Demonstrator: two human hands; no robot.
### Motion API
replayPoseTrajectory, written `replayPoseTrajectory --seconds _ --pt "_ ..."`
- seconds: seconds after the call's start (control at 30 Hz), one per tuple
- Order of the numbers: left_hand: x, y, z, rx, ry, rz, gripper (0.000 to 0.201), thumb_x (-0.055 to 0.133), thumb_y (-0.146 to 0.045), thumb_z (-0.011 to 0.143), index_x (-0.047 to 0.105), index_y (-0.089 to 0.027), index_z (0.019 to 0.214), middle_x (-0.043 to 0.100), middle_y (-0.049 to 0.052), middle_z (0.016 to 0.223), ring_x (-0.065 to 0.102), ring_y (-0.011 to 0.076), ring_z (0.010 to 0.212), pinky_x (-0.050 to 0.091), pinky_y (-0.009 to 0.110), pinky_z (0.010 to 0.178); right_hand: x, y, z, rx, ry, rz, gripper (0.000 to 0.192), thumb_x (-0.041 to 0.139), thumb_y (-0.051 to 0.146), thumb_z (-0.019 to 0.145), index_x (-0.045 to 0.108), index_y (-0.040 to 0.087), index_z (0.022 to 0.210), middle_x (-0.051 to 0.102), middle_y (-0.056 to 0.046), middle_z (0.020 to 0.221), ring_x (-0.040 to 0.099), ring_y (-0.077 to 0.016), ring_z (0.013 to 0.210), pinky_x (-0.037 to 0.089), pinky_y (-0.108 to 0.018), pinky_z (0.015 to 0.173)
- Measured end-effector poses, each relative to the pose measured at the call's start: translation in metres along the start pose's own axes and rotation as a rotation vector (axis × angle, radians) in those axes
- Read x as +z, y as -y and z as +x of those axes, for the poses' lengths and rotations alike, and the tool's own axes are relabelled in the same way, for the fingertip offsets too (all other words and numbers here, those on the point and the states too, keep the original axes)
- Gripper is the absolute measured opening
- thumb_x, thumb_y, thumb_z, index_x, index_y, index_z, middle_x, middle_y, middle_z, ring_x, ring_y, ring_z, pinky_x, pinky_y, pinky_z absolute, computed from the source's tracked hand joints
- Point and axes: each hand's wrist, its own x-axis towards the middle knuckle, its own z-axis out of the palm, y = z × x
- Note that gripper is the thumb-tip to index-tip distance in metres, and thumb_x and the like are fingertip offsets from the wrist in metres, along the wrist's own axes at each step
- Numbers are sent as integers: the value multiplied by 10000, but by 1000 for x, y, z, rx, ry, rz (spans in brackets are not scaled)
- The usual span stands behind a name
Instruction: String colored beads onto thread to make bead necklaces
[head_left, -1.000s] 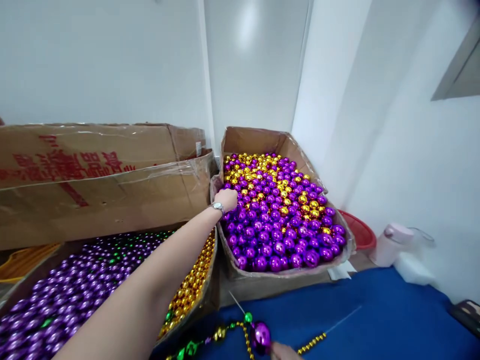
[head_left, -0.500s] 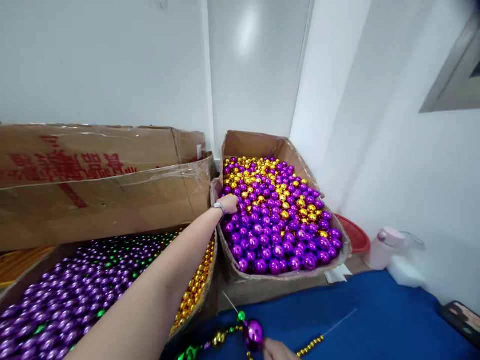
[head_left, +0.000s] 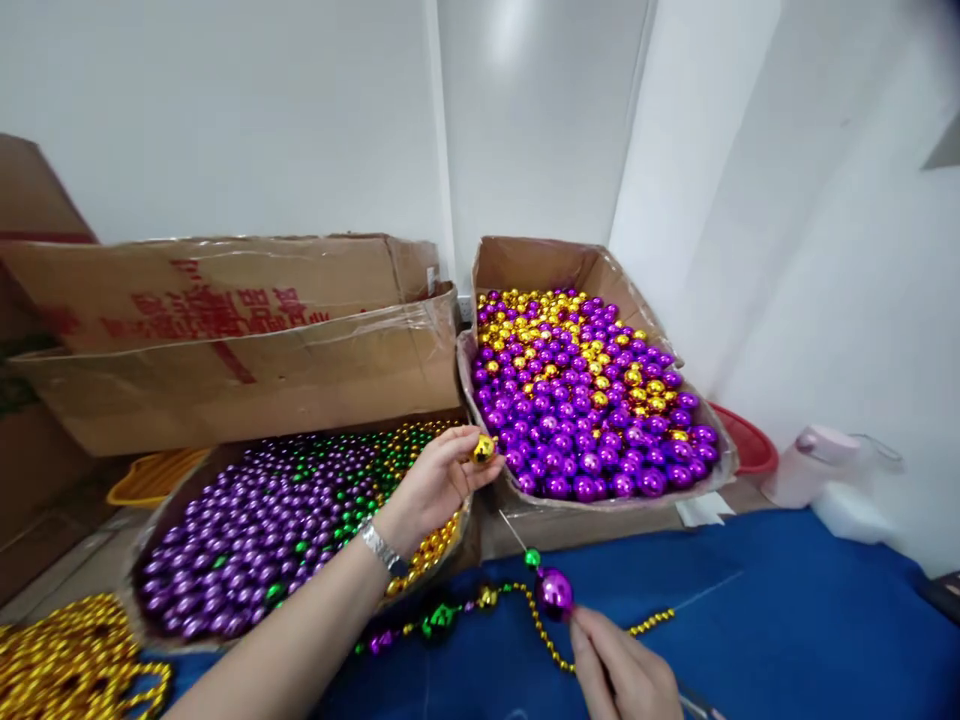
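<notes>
My left hand (head_left: 442, 475), wearing a silver watch band (head_left: 381, 548), pinches a shiny gold bead (head_left: 484, 449) just in front of the box of large beads. My right hand (head_left: 626, 665) grips a bead string right below a large purple bead (head_left: 555, 594). Beyond that bead sits a small green bead (head_left: 532, 558), and a thin straight needle or wire (head_left: 513, 530) sticks out past it. From there the strand runs left over the blue cloth, with a green bead (head_left: 439, 622) and smaller gold ones on it.
An open carton (head_left: 600, 508) holds large purple and gold beads. To its left another box (head_left: 135, 575) has smaller purple, green and gold beads. Gold bead strings (head_left: 71, 660) lie at lower left. A red basin (head_left: 742, 440) and a pink container (head_left: 814, 465) stand right, beyond the blue cloth (head_left: 795, 610).
My left hand has come out of the carton of large beads, back toward me, with a gold bead in its fingers. More of my right hand shows, still at the purple bead.
</notes>
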Motion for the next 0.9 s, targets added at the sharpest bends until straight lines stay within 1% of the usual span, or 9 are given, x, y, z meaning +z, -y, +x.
replayPoseTrajectory --seconds 0.07,0.1,0.23,0.33,0.47,0.6,0.7,0.8,0.9 --pt "-4 11 -29 -92 -44 -292 192 601 -177 809 599 -140 998 663 75 975 667 224 920 524 372 890 1 3 -1 -51 58 17 197 468 157 901 614 170 1033 720 -90 862 707 -192 717 550 -221 644" --pt "-5 15 -41 -127 -82 -397 192 615 -142 793 615 -127 985 665 79 977 663 236 935 525 364 896 2 5 -2 -70 88 17 198 469 146 899 602 165 1045 716 -89 858 705 -189 718 550 -224 645" --pt "-4 25 -70 -164 -233 -586 64 627 -69 767 639 -94 824 673 90 947 647 275 972 518 397 932 9 15 -7 -122 159 -19 198 449 123 901 590 147 1039 702 -93 819 699 -198 732 558 -261 684" --pt "-2 28 -80 -152 -299 -667 76 616 -18 754 628 -93 754 674 83 893 645 276 972 503 431 954 13 21 -10 -148 163 -39 194 444 121 902 590 149 1028 706 -107 862 699 -207 760 562 -276 702" --pt "-3 32 -88 -148 -340 -700 108 600 15 746 626 -87 772 671 91 883 647 284 969 516 431 936 14 25 -11 -154 151 -46 198 430 126 908 590 161 1019 709 -107 885 699 -204 763 563 -271 691" --pt "-4 33 -91 -144 -368 -705 79 599 -3 758 617 -80 761 665 108 920 648 269 967 523 394 928 13 25 -11 -156 156 -69 205 426 135 911 596 156 1024 709 -107 881 700 -205 762 565 -275 693" --pt "-1 33 -94 -123 -366 -686 80 623 -18 750 612 -92 780 661 89 910 644 266 971 513 381 932 13 26 -12 -153 157 -68 204 427 142 911 604 155 1013 709 -106 881 700 -204 762 565 -273 692" --pt "4 35 -101 -100 -306 -626 167 653 -40 746 608 -129 880 651 64 927 631 252 994 499 379 928 15 28 -11 -128 147 -50 216 415 144 916 610 153 1008 707 -103 865 700 -197 752 562 -264 685" --pt "7 42 -109 -82 -221 -520 290 681 -74 745 593 -175 1002 633 61 998 616 212 994 505 329 866 17 30 -11 -84 157 -33 235 408 151 920 618 148 1025 701 -89 801 699 -191 720 558 -252 666"
